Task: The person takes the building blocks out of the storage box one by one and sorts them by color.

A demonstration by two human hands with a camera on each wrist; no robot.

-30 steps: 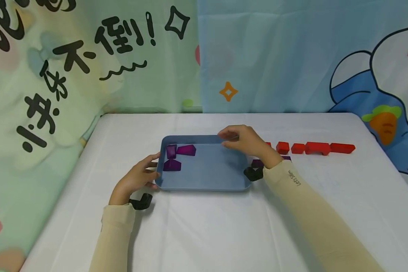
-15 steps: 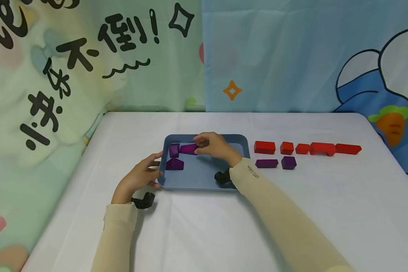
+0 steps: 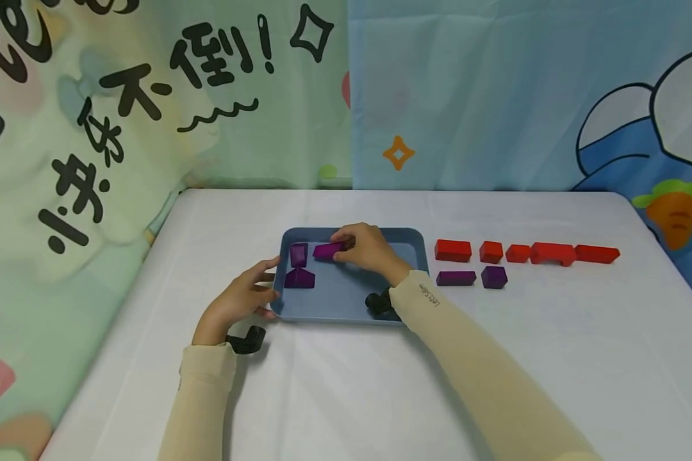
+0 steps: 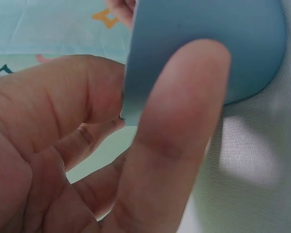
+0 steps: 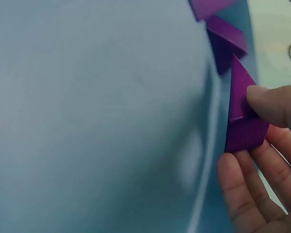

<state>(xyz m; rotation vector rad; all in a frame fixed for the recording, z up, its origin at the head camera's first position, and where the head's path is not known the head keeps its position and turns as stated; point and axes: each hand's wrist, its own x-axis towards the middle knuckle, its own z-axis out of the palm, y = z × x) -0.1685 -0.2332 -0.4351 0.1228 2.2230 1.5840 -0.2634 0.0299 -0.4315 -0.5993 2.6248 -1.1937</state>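
Observation:
The fingers and thumb of my right hand (image 3: 369, 251) pinch a purple wedge-shaped block (image 5: 246, 109) over the far left part of the blue tray (image 3: 346, 306). Left of it in the head view, two more purple blocks rest in the tray: a small upright one (image 3: 298, 255) and a sloped one (image 3: 300, 278). The near end of the held block overlaps another purple block (image 5: 227, 41) in the right wrist view. At the tray's left side, my left hand (image 3: 239, 301) holds the wall, thumb (image 4: 184, 102) flat on the outside and index fingertip at the rim.
On the white tablecloth (image 3: 334, 390), right of the tray, several red blocks (image 3: 452, 250) form a row. Nearer than these lie two purple blocks, one long (image 3: 456, 278) and one chunky (image 3: 494, 277). A printed curtain (image 3: 467, 96) hangs behind the table.
My right hand has come left from the tray's right end and now grips the purple block, which has shifted slightly away from the small upright one. My left hand stays at the tray's side.

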